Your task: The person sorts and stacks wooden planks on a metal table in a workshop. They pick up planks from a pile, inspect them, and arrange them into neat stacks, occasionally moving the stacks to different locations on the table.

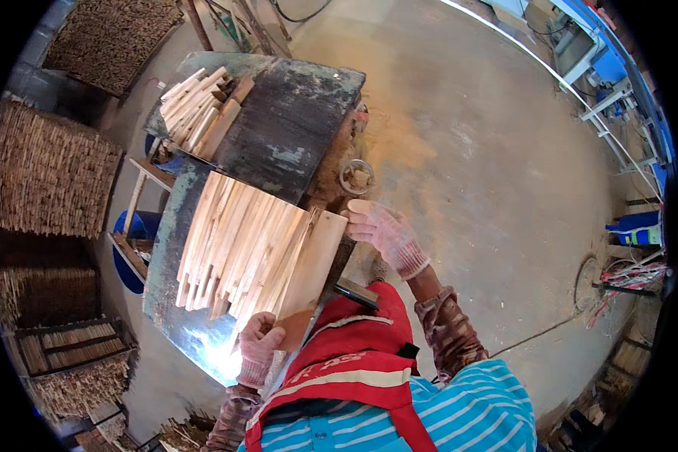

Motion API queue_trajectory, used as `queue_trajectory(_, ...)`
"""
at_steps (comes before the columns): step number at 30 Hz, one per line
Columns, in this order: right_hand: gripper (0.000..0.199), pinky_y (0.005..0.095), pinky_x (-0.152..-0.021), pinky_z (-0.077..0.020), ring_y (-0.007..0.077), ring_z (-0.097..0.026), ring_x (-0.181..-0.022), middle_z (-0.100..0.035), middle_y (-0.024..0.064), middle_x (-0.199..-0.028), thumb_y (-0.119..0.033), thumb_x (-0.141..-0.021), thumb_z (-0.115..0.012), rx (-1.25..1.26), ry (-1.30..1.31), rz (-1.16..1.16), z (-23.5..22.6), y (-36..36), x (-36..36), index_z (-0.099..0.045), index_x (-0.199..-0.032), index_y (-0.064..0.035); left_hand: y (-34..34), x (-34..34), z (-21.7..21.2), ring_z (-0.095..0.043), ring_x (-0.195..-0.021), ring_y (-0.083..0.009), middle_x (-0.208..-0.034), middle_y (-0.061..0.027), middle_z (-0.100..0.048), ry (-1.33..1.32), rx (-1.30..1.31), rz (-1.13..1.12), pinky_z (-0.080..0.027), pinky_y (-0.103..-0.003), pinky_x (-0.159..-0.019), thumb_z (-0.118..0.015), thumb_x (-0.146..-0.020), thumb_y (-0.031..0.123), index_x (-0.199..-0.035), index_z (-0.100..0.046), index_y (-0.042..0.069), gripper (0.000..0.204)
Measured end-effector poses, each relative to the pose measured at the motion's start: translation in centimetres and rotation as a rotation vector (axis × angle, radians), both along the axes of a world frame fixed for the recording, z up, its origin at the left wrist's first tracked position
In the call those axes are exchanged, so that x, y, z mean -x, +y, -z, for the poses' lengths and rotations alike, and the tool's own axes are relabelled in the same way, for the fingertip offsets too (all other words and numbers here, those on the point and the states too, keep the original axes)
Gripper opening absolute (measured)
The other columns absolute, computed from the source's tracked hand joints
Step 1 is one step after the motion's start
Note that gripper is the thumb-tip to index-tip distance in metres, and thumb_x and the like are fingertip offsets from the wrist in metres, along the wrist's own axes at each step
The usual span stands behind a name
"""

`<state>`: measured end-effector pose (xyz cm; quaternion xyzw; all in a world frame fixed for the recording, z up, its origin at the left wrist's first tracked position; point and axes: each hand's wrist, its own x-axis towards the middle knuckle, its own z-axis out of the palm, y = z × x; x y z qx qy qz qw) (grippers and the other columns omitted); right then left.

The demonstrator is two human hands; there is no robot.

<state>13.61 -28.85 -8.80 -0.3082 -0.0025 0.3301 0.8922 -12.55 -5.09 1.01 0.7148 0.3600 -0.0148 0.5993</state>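
Observation:
A wide, pale wooden board [313, 260] lies along the right side of a row of narrow wooden strips [237, 245] on the dark worktable [169, 301]. My left hand [259, 348], in a pinkish work glove, is closed at the board's near end, thumb and curled fingers against it. At the far right corner of the same board is my right hand [384, 233], gloved alike. Its fingers are stretched toward the board's end and their tips seem to touch it. The strips' near ends are uneven.
A second stack of strips [203, 109] lies on the farther dark tabletop [279, 128]. A round container of wood scraps [356, 177] stands beside the table. Large wood stacks [49, 169] line the left, near a blue drum [132, 252]. Blue-framed machinery [610, 68] stands far right.

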Motion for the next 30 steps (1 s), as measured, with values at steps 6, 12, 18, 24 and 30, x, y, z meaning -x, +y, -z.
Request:
queue_trajectory(6,0.048,0.0446,-0.097,-0.0561,0.0317,-0.07,-0.108,-0.068,0.0213,-0.125,-0.03,-0.104,-0.053,0.023,0.045,0.04,2.8,0.1,0.1,-0.056,-0.137,0.0045,1.3,-1.7,-2.7,-0.062,-0.084,-0.0102,-0.096,-0.0018,-0.066,-0.031,0.111,-0.057,-0.051,-0.024,-0.074,-0.074,-0.086,0.014,-0.115,-0.063,-0.002,0.034)
queue_trajectory(12,0.045,0.0379,-0.084,-0.0588,0.0268,-0.073,-0.095,-0.074,0.0165,-0.114,-0.036,-0.1,-0.064,0.322,0.106,0.123,3.6,0.0,1.7,-0.064,-0.13,-0.0033,9.3,-3.1,-7.1,-0.061,-0.091,-0.0096,-0.099,0.0033,-0.064,-0.253,-0.166,-0.122,-0.051,-0.024,-0.077,-0.07,-0.093,0.007,-0.116,-0.065,0.003,0.024)
queue_trajectory(18,0.044,0.0367,-0.079,-0.0589,0.0267,-0.073,-0.091,-0.073,0.0155,-0.112,-0.035,-0.098,-0.064,0.449,0.193,0.083,8.5,-0.6,3.3,-0.065,-0.127,-0.0016,23.4,-7.5,-7.0,-0.055,-0.092,-0.0073,-0.1,0.0028,-0.059,-0.361,-0.621,-0.042,-0.047,-0.022,-0.083,-0.063,-0.09,-0.005,-0.115,-0.063,0.002,0.027)
queue_trajectory(24,0.036,0.0332,-0.069,-0.0553,0.0192,-0.07,-0.078,-0.074,0.0075,-0.096,-0.036,-0.097,-0.065,0.567,0.129,0.037,6.0,0.4,5.5,-0.069,-0.114,-0.0041,33.0,-12.9,1.4,-0.052,-0.089,-0.0063,-0.096,0.0062,-0.057,-0.269,-0.66,0.119,-0.046,-0.023,-0.08,-0.069,-0.089,0.001,-0.11,-0.063,0.007,0.022)
queue_trajectory(30,0.036,0.0343,-0.071,-0.0568,0.0189,-0.069,-0.075,-0.073,0.0069,-0.093,-0.037,-0.097,-0.064,0.68,0.19,0.042,5.1,-1.6,6.8,-0.07,-0.112,-0.0053,31.4,-15.4,6.2,-0.049,-0.086,-0.0068,-0.096,0.0059,-0.056,-0.219,-0.352,0.119,-0.043,-0.023,-0.075,-0.067,-0.089,0.004,-0.114,-0.061,0.006,0.026)
